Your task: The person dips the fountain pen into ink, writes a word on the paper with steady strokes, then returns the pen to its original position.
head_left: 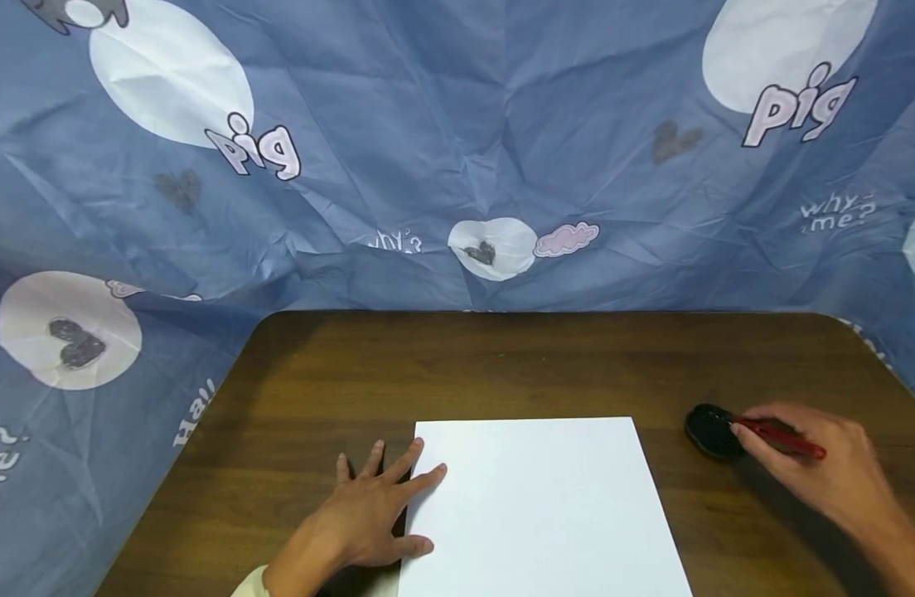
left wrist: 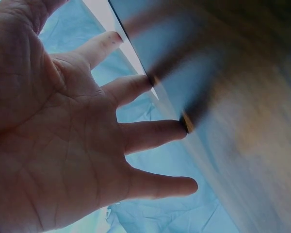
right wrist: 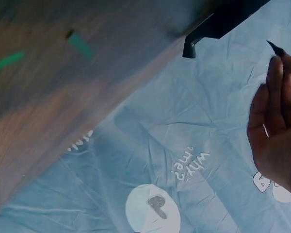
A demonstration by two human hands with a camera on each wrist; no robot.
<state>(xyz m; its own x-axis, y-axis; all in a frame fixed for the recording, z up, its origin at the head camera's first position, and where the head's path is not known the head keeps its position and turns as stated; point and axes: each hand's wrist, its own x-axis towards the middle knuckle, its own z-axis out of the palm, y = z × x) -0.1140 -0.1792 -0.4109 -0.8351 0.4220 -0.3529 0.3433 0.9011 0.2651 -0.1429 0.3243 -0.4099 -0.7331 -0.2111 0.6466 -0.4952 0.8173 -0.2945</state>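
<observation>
A sheet of white paper [head_left: 532, 506] lies on the brown table. My left hand [head_left: 371, 514] is spread over its left edge, with the thumb and some fingertips touching the sheet. In the left wrist view the palm of the left hand [left wrist: 72, 131] shows, its fingers straight and apart. To the right of the paper, my right hand [head_left: 823, 452] pinches a red-handled brush [head_left: 781, 435]. The brush reaches over a round black ink dish [head_left: 711, 435]; whether its tip touches the ink is unclear. The right wrist view shows the dark pointed brush tip [right wrist: 276, 49] beyond the fingers of the right hand [right wrist: 279, 131].
The wooden table [head_left: 465, 365] has rounded far corners. A wrinkled blue printed cloth [head_left: 398, 149] hangs behind the table and down its sides. Green strips [right wrist: 80, 44] appear on the table surface in the right wrist view.
</observation>
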